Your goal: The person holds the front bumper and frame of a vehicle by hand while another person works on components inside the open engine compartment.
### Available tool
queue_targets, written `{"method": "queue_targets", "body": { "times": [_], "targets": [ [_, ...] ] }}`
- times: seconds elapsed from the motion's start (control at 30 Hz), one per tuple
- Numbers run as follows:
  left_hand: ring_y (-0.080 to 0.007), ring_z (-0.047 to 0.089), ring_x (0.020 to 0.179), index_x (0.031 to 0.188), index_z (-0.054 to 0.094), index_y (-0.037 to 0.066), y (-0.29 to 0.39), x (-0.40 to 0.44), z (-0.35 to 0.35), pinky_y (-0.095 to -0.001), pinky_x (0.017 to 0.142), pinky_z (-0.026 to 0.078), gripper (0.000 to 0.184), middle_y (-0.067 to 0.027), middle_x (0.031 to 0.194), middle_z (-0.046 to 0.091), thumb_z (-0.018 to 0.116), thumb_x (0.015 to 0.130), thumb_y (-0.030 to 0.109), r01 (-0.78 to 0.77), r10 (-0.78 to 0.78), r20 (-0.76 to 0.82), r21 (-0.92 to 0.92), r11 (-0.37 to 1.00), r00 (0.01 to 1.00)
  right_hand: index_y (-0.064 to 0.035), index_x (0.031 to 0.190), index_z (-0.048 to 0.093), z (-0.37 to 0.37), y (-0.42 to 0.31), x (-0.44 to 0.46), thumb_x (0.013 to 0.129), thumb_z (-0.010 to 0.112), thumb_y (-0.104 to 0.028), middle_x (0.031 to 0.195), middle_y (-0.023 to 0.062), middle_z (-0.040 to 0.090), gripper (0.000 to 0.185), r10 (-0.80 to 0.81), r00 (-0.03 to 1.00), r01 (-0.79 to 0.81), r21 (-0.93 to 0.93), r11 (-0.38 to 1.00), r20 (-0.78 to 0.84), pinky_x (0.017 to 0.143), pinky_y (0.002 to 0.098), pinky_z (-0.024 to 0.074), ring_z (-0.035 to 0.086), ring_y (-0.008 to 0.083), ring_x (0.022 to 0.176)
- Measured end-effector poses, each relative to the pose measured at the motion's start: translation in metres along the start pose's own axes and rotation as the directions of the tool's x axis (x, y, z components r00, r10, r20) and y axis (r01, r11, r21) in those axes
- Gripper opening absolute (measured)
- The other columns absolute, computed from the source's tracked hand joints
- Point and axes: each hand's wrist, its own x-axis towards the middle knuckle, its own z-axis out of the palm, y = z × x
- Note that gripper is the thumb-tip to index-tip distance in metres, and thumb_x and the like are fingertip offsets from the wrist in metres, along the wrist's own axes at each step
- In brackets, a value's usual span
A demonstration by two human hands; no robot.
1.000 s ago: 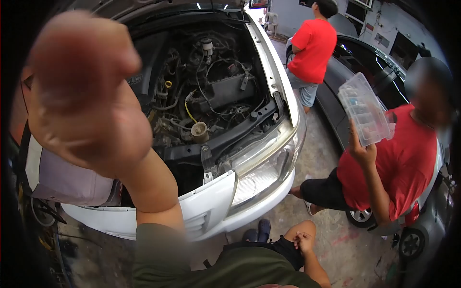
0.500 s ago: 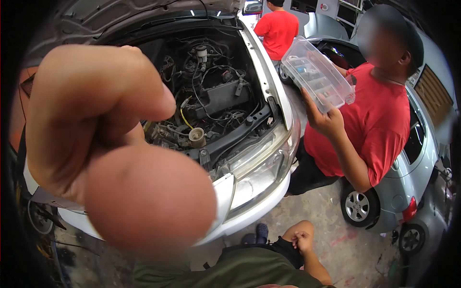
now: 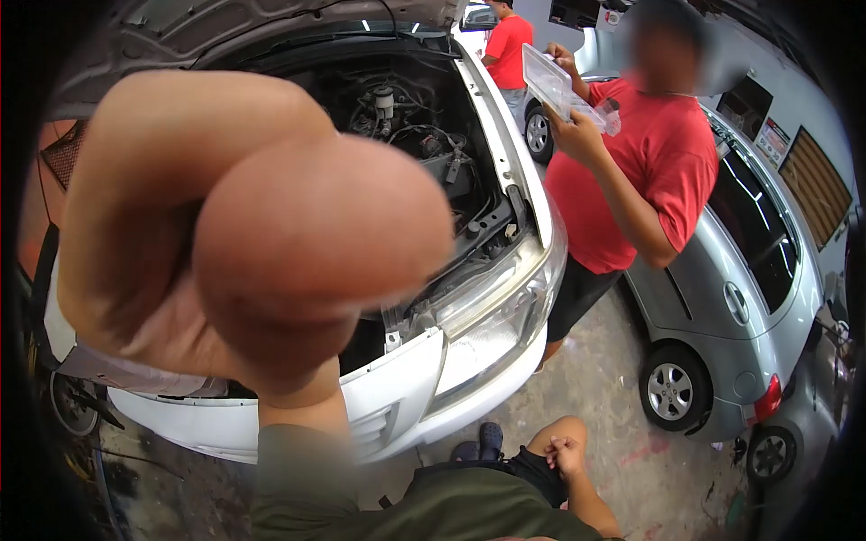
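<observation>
Very close to the camera, my left hand is raised with its fingers curled in and its thumb thrust forward. Nothing shows in its grasp, and it covers much of the engine bay of a white vehicle with its hood up. Low in the view, my right hand rests by my bent knee, its fingers drawn together; whether they hold something small I cannot make out. The headlight and white front bumper lie ahead of my legs.
At the right, a person in a red shirt holds an open clear compartment box with both hands. Another person in red stands farther back. A silver car is parked behind the nearer person, on a stained concrete floor.
My left hand has curled and turned, its thumb now in front of the engine bay. The nearer person has moved leftward and brought a second hand to the box. My right hand stays by my knee.
</observation>
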Motion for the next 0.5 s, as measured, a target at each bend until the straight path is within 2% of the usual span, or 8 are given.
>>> {"method": "queue_targets", "body": {
  "times": [0.07,0.17,0.5],
  "targets": [
    [-0.0091,0.033,0.054,0.089,0.063,-0.009,0.0,0.002,0.003,-0.0289,0.053,0.023,0.054,-0.0031,0.065,0.046,0.054,0.114,0.038,0.036,-0.034,-0.026,0.093,0.995,0.999,-0.0024,0.092,0.057,0.002,-0.002,-0.001,0.106,0.069,-0.02,0.079,0.0141,0.069,0.026,0.001,1.0,-0.001,0.012,1.0,-0.005,0.041,0.0303,0.047,0.061,0.0176,0.051],
    [-0.0102,0.035,0.056,0.086,0.063,-0.008,0.009,0.01,0.021,-0.0292,0.055,0.024,0.058,-0.0055,0.067,0.05,0.058,0.112,0.044,0.067,-0.05,-0.08,0.226,0.972,0.996,-0.0022,0.092,0.057,0.005,-0.004,-0.004,0.106,0.069,-0.02,0.079,0.0142,0.069,0.026,0.004,1.0,-0.003,0.021,1.0,-0.026,0.041,0.0301,0.0472,0.061,0.0176,0.051],
    [-0.011,0.04,0.056,0.081,0.064,-0.008,0.014,0.006,0.043,-0.0292,0.055,0.026,0.059,-0.0073,0.067,0.055,0.072,0.103,0.046,0.189,-0.177,-0.145,0.075,0.979,0.973,-0.0016,0.09,0.057,0.0,0.006,-0.005,0.106,0.069,-0.019,0.08,0.0149,0.07,0.026,-0.048,0.998,0.049,0.025,0.998,-0.047,0.041,0.03,0.0469,0.061,0.0178,0.05]
  ]
}}
